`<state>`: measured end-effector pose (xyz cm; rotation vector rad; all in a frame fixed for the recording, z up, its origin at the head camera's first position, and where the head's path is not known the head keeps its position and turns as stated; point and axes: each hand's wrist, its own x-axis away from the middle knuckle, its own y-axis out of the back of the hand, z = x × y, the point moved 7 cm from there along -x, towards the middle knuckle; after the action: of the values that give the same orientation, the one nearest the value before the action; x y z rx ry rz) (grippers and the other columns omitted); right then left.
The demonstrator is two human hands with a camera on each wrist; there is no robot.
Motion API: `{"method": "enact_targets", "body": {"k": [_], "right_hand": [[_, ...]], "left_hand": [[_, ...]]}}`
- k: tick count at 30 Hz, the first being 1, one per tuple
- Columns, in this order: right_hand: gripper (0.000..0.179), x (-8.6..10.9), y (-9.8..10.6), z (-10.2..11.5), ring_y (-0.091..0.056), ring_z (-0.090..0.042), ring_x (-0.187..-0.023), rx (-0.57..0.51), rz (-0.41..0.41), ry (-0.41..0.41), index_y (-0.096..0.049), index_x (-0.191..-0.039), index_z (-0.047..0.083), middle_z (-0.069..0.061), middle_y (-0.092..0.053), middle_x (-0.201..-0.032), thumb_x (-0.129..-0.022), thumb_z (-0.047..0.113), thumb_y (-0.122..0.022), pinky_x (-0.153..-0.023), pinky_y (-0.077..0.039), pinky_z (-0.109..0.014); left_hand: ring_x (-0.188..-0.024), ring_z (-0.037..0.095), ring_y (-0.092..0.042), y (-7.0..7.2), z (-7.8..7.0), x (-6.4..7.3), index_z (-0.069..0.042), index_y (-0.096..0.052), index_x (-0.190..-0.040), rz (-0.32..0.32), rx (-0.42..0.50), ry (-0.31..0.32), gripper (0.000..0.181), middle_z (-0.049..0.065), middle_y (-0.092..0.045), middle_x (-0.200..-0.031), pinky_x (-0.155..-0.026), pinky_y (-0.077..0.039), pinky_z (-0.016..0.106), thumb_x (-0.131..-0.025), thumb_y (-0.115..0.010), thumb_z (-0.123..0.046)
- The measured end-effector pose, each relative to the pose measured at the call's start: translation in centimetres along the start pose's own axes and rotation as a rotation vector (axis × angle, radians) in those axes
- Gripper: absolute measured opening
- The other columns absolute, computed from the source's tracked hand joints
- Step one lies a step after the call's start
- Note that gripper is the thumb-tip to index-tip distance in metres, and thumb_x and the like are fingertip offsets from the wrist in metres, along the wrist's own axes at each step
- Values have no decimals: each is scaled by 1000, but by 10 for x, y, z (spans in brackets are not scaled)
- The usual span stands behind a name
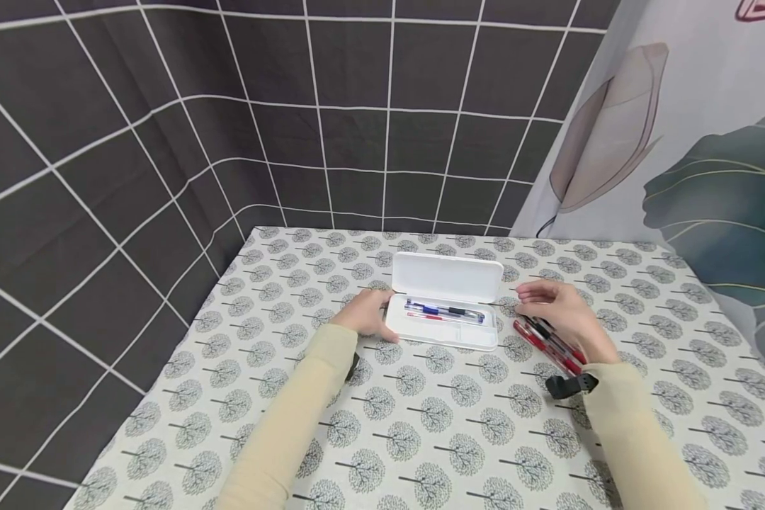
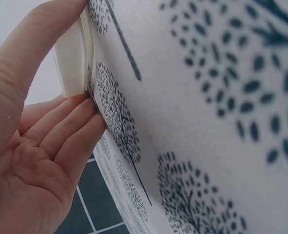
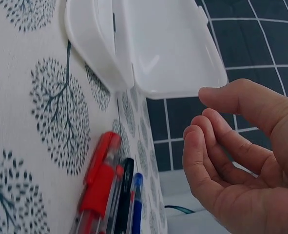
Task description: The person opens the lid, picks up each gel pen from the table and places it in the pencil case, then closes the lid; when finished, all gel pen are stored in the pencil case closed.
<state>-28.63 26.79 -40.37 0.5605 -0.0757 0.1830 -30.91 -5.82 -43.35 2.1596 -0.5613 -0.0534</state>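
A white pencil case (image 1: pixel 414 329) lies on the table, its lid (image 1: pixel 446 278) raised at the back. Several pens (image 1: pixel 431 309), with blue, dark and red parts, lie inside it. My left hand (image 1: pixel 368 312) holds the case's left end, thumb along the near corner and fingers against the end wall. In the right wrist view, my right hand (image 3: pixel 241 165) has loosely bent fingers and nothing between thumb and fingertips. It hovers just right of the case, over a loose group of pens: a red pen (image 3: pixel 101 187), a black pen (image 3: pixel 126 180) and a blue pen (image 3: pixel 137 200) show there.
The table is covered by a white cloth (image 1: pixel 370 453) with a tree print. Dark grid-patterned fabric (image 1: pixel 350 142) hangs behind and at the left. A pale curtain with large leaves (image 1: pixel 727 198) hangs at the right. A black wrist strap (image 1: pixel 570 386) sits on the right sleeve.
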Motion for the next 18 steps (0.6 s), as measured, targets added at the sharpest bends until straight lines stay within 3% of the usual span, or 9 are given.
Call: {"method": "enact_targets", "body": {"k": [18], "right_hand": [[58, 11, 23, -42, -59, 9, -90, 5, 6, -42, -45, -138, -7, -30, -53, -134, -88, 12, -70, -84, -53, -13]], "left_hand": [[-116, 22, -59, 1, -2, 1, -10, -56, -135, 0, 5, -6, 86, 5, -63, -131, -111, -41, 40, -58, -93, -20]]}}
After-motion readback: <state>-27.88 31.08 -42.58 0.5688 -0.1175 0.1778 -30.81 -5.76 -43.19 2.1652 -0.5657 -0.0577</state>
